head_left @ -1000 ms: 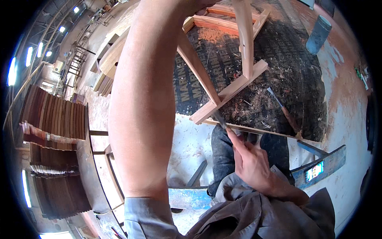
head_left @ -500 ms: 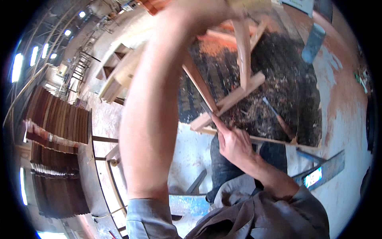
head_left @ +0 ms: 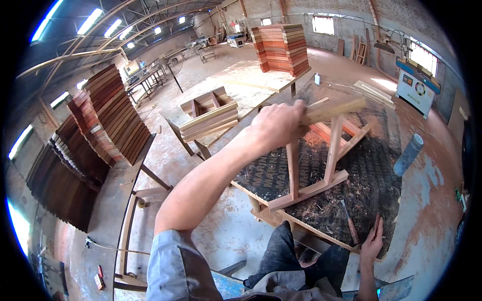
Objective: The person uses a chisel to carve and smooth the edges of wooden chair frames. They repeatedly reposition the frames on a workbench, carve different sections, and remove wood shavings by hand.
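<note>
My left hand is closed round the near end of a pale wooden bar, held over the worktable. Below it stands a wooden frame: two slanting legs rise from a bottom rail lying on the dark tabletop. Whether the bar is joined to those legs I cannot tell. By the table's front right edge, my right hand is closed on a slim reddish-brown piece, its kind unclear. Beside that hand lies a chisel with a wooden handle.
Wood shavings and orange dust cover parts of the tabletop. Behind stands a table with stacked reddish wooden parts. More stacked slats lean at left. A blue-grey cylinder is at right, and a white-and-blue machine stands further back.
The view has swung upward, showing more of the workshop. My right hand has left the bottom rail's joint and moved to the front right table edge. My left hand still holds the bar.
</note>
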### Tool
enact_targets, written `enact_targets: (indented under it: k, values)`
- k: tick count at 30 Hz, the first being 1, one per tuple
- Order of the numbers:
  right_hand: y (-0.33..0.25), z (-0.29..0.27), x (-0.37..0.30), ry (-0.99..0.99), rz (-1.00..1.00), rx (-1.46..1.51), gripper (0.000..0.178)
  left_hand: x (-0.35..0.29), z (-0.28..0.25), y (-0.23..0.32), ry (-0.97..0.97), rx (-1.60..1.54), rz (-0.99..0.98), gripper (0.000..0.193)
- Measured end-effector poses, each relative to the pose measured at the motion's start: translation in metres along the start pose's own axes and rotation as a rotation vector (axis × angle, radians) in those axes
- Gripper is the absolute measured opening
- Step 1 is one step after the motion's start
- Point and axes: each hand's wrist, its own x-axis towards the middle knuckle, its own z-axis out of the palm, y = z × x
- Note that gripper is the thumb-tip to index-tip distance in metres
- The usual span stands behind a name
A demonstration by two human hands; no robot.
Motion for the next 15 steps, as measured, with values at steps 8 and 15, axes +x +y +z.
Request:
enact_targets:
  k: [8,15]
  values:
    - [0.033,0.005,-0.001,0.007,0.161,-0.011,0.049,-0.104,-0.029,-0.127,0.261,-0.507,-0.604,0.043]
    - [0.020,0.001,-0.001,-0.021,0.064,0.040,0.051,-0.117,0.038,-0.284,0.953,-1.618,-0.841,0.043]
